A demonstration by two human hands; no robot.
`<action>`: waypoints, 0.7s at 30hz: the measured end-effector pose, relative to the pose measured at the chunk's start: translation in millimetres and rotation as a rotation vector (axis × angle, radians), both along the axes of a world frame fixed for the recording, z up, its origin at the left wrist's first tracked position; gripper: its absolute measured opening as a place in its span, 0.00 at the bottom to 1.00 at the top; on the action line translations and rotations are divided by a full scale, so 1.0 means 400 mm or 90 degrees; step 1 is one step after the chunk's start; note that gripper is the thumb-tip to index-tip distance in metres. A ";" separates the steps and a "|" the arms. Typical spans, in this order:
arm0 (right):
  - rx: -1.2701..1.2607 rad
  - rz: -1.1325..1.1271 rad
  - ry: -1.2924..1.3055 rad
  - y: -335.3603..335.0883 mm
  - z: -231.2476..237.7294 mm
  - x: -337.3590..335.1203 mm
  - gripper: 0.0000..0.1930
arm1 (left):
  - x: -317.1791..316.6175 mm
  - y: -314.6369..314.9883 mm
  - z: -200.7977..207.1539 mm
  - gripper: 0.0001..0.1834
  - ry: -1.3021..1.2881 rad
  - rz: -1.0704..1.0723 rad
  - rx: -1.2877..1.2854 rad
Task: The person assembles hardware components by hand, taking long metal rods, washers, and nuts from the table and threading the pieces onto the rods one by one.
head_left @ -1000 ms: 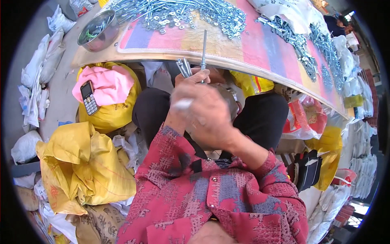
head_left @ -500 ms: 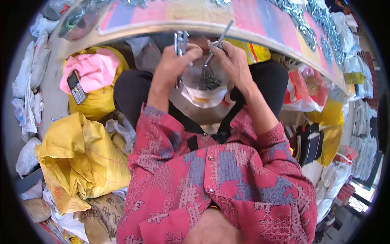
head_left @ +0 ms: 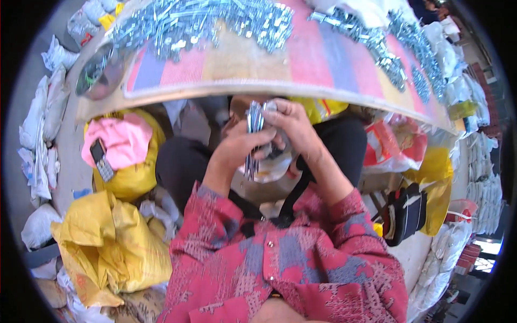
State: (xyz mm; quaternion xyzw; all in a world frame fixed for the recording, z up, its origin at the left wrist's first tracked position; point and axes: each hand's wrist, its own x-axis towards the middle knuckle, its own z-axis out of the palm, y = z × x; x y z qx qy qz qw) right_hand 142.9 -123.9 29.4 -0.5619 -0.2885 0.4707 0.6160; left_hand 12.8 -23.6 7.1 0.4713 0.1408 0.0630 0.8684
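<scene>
My left hand is closed around a bundle of slim, shiny metal pieces, held upright below the table edge. My right hand is closed beside the top of that bundle, its fingertips pinching a small shiny metal part. The far end of that part is hidden. Under both hands, between my knees, sits a whitish translucent container, mostly covered by the hands.
Beyond my hands is a low table with a striped cloth, heaps of metal pieces and a metal bowl. A phone rests on pink cloth at the left, near a yellow sack. Red plastic bags lie right.
The view has shifted, showing more of the tabletop. My hands have come together; the long metal piece that stuck up from my right hand no longer shows.
</scene>
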 end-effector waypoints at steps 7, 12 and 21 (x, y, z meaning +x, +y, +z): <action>0.063 -0.279 -0.125 0.022 0.061 0.108 0.10 | 0.045 -0.010 -0.004 0.13 -0.048 -0.018 -0.097; -0.059 -0.198 -0.478 0.122 0.101 0.227 0.14 | 0.056 0.011 0.000 0.11 -0.005 0.078 -0.153; -0.298 -0.426 -1.035 0.344 0.002 0.733 0.12 | 0.071 0.029 0.001 0.11 0.067 0.132 -0.175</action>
